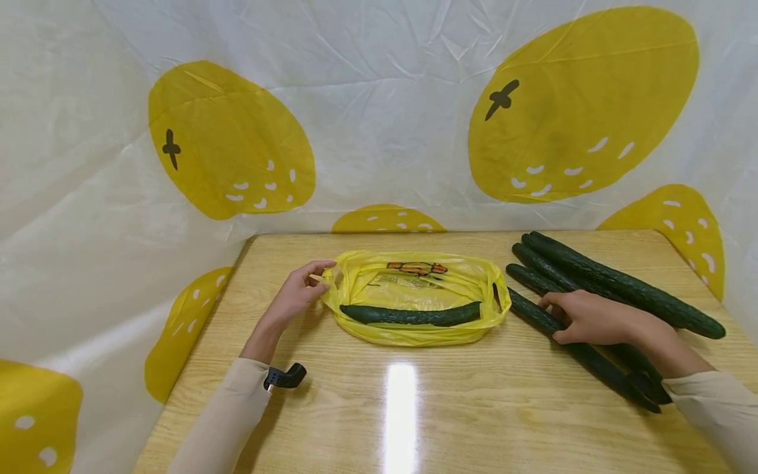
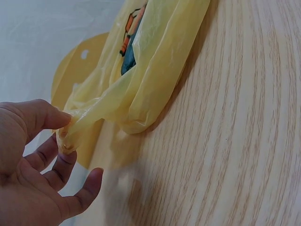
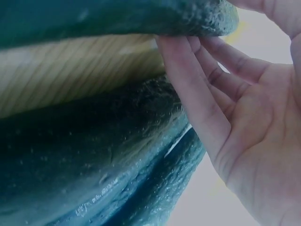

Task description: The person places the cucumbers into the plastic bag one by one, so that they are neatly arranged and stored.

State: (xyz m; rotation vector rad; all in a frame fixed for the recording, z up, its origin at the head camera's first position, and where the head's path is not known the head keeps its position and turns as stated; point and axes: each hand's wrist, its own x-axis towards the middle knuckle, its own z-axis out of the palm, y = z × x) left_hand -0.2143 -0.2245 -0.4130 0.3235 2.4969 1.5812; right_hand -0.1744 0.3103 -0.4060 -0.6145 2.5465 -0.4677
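A yellow plastic bag [image 1: 414, 334] lies on the table with its mouth spread wide, and one dark green cucumber [image 1: 411, 315] rests lengthwise inside it. At the bag's left end, my left hand [image 1: 303, 286] pinches the gathered plastic between thumb and fingers, as the left wrist view also shows. My right hand [image 1: 592, 316] grips another cucumber [image 1: 604, 368] to the right of the bag. That cucumber's far tip reaches the bag's right edge; whether it is inside cannot be told. In the right wrist view, my fingers [image 3: 193, 89] curl against the held cucumber [image 3: 94, 19].
Several more cucumbers [image 1: 622, 280] lie side by side behind and beneath my right hand. The wooden table [image 1: 331, 421] meets a white sheet printed with yellow fruit [image 1: 379, 131] at the back and left. A black device [image 1: 287, 376] sits on my left wrist.
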